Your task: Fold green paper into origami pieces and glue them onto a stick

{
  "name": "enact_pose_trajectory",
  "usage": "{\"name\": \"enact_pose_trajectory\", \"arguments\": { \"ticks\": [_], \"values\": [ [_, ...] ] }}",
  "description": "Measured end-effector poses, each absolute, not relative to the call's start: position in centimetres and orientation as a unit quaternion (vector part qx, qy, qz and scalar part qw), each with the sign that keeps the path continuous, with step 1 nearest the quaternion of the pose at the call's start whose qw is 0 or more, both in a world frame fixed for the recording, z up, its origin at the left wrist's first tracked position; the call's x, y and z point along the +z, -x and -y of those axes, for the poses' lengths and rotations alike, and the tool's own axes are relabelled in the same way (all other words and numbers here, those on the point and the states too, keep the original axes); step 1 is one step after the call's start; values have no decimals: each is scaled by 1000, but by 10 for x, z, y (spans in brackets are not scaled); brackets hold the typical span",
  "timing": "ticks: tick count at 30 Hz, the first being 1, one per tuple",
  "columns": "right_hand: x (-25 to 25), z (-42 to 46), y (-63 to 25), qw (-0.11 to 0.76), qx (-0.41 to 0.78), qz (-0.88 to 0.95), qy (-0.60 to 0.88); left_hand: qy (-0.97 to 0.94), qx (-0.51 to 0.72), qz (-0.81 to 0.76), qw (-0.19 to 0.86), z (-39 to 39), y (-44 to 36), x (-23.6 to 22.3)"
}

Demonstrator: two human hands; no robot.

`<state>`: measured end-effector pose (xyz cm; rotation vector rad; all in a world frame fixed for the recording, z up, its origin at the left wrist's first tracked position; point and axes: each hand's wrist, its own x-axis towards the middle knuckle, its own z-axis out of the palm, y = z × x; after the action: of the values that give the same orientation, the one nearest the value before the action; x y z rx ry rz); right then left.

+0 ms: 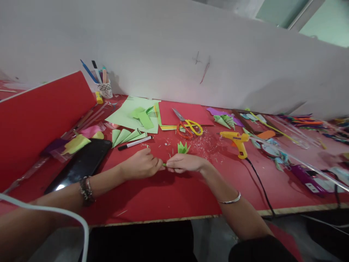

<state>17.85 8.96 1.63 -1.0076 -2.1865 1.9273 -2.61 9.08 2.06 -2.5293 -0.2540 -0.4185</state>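
Low over the red table, my left hand (143, 164) and my right hand (187, 163) almost meet, both closed. A thin bit of green paper (164, 165) shows between their fingertips, pinched from both sides; most of it is hidden. Just behind my right hand, a pointed, folded green paper piece (183, 147) sticks up; whether it joins the pinched bit I cannot tell. Near my left hand lie a black-and-white marker (135, 143) and several green paper cones (127, 137). Scissors (188, 123) with red and yellow handles rest beyond my hands.
A yellow glue gun (236, 141) lies at right, its black cord (259, 182) running over the front edge. At left are a dark phone (81, 163), a red board (43, 120) and a pen cup (105, 89). A purple power strip (308, 179) sits far right. Paper scraps litter the middle.
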Motion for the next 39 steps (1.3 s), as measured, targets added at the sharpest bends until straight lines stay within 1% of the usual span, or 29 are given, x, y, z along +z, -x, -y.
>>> {"name": "enact_pose_trajectory", "arguments": {
  "ticks": [4, 11, 16, 18, 24, 26, 28, 31, 36, 39],
  "values": [
    [17, -89, -174, 50, 580, 739, 338, 949, -153, 100, 256, -98, 29, 22],
    [23, -89, -174, 143, 359, 821, 420, 953, -131, 174, 209, -116, 44, 22],
    [32, -91, -190, 133, 282, 847, 430, 940, -94, 272, 183, -125, 66, 28],
    [36, -93, -196, 144, 263, 846, 440, 925, -82, 327, 176, -125, 71, 29],
    [38, -100, -210, 260, 183, 791, 523, 901, -50, 424, 76, -126, 68, 24],
    [36, -102, -214, 280, 158, 769, 552, 896, -44, 439, 51, -126, 65, 22],
    [32, -105, -218, 280, 137, 747, 587, 893, -36, 447, 31, -125, 63, 21],
    [26, -106, -222, 241, 140, 732, 622, 892, -33, 450, 13, -123, 63, 19],
    [24, -104, -224, 155, 237, 773, 567, 900, -48, 432, 31, -121, 69, 17],
    [27, -102, -221, 132, 294, 787, 526, 904, -58, 423, 33, -120, 70, 17]
  ]
}}
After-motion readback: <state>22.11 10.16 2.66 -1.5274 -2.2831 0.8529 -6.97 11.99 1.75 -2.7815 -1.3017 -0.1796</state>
